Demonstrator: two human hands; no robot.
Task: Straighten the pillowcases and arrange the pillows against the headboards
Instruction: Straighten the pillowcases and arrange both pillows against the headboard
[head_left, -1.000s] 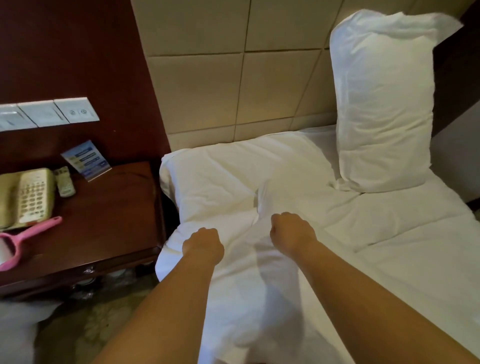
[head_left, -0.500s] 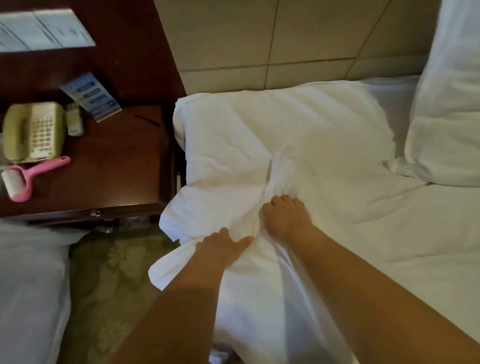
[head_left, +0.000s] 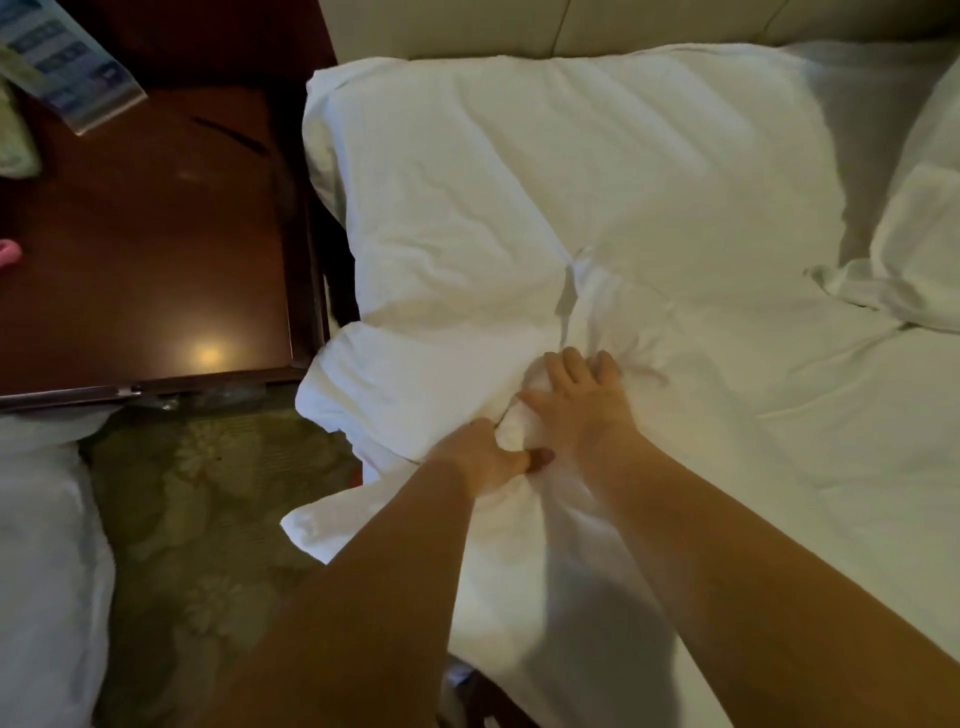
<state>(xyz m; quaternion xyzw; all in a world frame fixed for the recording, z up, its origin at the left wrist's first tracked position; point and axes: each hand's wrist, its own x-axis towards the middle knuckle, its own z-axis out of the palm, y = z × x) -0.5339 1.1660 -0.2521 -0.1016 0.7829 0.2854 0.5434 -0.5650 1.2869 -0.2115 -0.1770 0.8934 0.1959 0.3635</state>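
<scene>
A white pillow (head_left: 519, 197) lies flat at the head of the bed, its far edge against the beige padded headboard (head_left: 467, 23). Its loose pillowcase end (head_left: 332, 525) hangs over the bed's left edge. My left hand (head_left: 488, 457) grips a bunched fold of the pillowcase at the pillow's near edge. My right hand (head_left: 582, 400) lies on the same bunch beside it, fingers spread and pressing down. A second white pillow (head_left: 914, 234) shows at the right edge, only partly in view.
A dark wooden nightstand (head_left: 156, 249) stands left of the bed with a leaflet holder (head_left: 67, 67) on it. Patterned carpet (head_left: 208, 519) fills the gap to another white bed (head_left: 41, 545) at the lower left. White bedding (head_left: 805, 493) covers the right.
The view has dropped and closed in on the flat pillow. Both hands moved together onto the pillowcase's bunched end; my right hand's fingers spread, and my left hand closed on the cloth.
</scene>
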